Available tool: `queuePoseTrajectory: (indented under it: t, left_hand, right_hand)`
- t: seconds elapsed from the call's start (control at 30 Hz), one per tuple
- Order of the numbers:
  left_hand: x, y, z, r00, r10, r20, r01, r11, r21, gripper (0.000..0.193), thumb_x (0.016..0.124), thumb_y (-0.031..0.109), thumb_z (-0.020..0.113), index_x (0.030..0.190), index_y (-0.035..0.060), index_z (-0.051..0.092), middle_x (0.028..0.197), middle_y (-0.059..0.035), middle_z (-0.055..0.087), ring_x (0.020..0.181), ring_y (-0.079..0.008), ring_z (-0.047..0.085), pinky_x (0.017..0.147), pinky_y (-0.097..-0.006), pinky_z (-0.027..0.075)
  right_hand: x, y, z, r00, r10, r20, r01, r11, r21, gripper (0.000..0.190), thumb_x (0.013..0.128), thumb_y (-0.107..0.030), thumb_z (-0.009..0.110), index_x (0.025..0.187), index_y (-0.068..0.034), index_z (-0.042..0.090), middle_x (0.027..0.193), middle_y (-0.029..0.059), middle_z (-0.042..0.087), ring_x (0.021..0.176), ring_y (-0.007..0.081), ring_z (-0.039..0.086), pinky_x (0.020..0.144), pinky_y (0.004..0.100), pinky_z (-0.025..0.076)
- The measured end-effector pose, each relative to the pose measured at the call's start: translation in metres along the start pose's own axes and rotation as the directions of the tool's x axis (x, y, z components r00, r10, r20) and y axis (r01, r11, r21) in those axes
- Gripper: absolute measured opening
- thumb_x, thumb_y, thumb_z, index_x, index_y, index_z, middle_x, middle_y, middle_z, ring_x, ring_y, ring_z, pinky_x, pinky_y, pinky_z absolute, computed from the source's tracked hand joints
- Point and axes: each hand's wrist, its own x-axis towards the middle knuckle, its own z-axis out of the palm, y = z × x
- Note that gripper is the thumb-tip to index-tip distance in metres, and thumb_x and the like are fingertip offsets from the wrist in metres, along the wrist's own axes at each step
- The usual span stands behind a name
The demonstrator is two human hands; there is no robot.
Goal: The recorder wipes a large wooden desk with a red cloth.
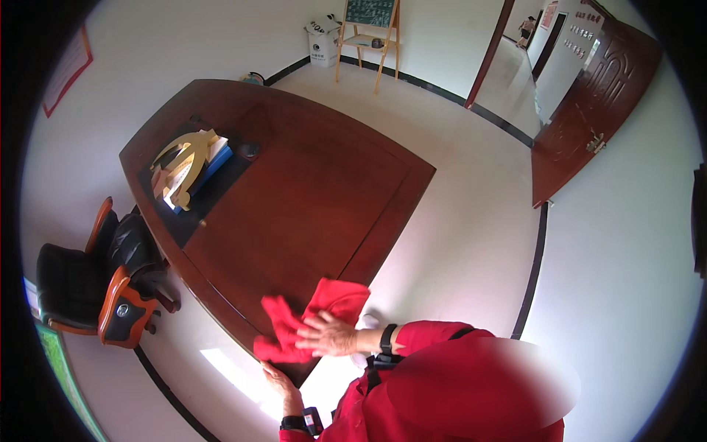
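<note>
My right hand [328, 335] lies palm down, fingers spread, on a crumpled red cloth [337, 298]. The cloth rests on the near end of a dark reddish-brown wooden desk [298, 199] and looks slightly blurred at its left part. Lower down, my left hand [279, 381] touches the desk's edge near the corner; its fingertips are partly hidden, and no separate object shows in it. Both wrists wear black bands, and the sleeves are red.
A gold-coloured hammer-and-sickle emblem [193, 160] stands among books and a blue folder [212, 171] on the desk. Black leather armchair [72, 282] at left. Beyond are an easel chalkboard [370, 12], white bin [323, 47], open wooden door [602, 99] and a distant person [526, 31].
</note>
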Motion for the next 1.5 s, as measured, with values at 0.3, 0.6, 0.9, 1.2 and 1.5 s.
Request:
queuePoseTrajectory:
  t: [0.3,0.6,0.9,1.2,1.5]
  left_hand:
    - [0.018,-0.032,-0.011,0.977,0.163,0.141,-0.168,0.986,0.025,0.06,0.105,0.047,0.034,0.132,-0.0043,0.051,0.123,-0.0238,0.06,0.109,-0.0332,0.058,0.098,-0.0431,0.045]
    - [0.048,-0.041,0.003,0.996,0.086,-0.018,-0.076,0.944,0.321,0.058,0.101,0.046,0.047,0.136,0.0002,0.047,0.129,-0.0265,0.056,0.114,-0.04,0.057,0.095,-0.051,0.048]
    - [-0.031,0.059,0.07,0.729,0.679,-0.089,-0.284,0.419,0.862,0.056,0.096,0.05,0.054,0.132,0.0066,0.049,0.124,-0.0209,0.053,0.112,-0.039,0.055,0.088,-0.0558,0.05]
    - [-0.045,0.055,0.129,0.778,0.592,-0.21,0.013,0.32,0.947,0.05,0.098,0.042,0.051,0.137,0.0113,0.05,0.141,-0.012,0.048,0.13,-0.0299,0.046,0.103,-0.0438,0.039]
    - [-0.057,0.066,0.138,0.846,0.437,-0.306,0.14,0.372,0.918,0.052,0.098,0.037,0.053,0.142,0.0125,0.044,0.151,-0.0121,0.039,0.142,-0.0297,0.033,0.113,-0.0475,0.027]
  right_hand:
    - [-0.001,0.013,0.0,0.974,-0.226,-0.034,0.228,0.971,0.067,0.053,0.086,-0.041,0.067,0.134,-0.024,0.054,0.143,0.0076,0.048,0.133,0.0341,0.042,0.105,0.0576,0.032]
    - [-0.037,0.128,-0.058,0.997,0.077,-0.019,-0.077,0.997,0.009,0.053,0.089,-0.043,0.063,0.138,-0.026,0.05,0.146,0.0058,0.047,0.136,0.0317,0.038,0.109,0.0551,0.027]
    - [-0.11,0.298,-0.169,0.871,0.463,-0.161,-0.483,0.868,-0.118,0.049,0.093,-0.041,0.058,0.138,-0.025,0.051,0.147,0.0056,0.048,0.137,0.0302,0.039,0.109,0.0515,0.027]
    - [-0.132,0.42,-0.248,0.82,0.476,-0.318,-0.57,0.731,-0.376,0.038,0.089,-0.038,0.062,0.125,-0.026,0.057,0.125,-0.0014,0.056,0.114,0.024,0.049,0.089,0.0472,0.039]
    - [-0.075,0.47,-0.312,0.631,0.617,-0.47,-0.61,0.769,0.191,0.041,0.093,-0.038,0.062,0.127,-0.014,0.058,0.122,0.0162,0.065,0.109,0.0374,0.063,0.089,0.044,0.052]
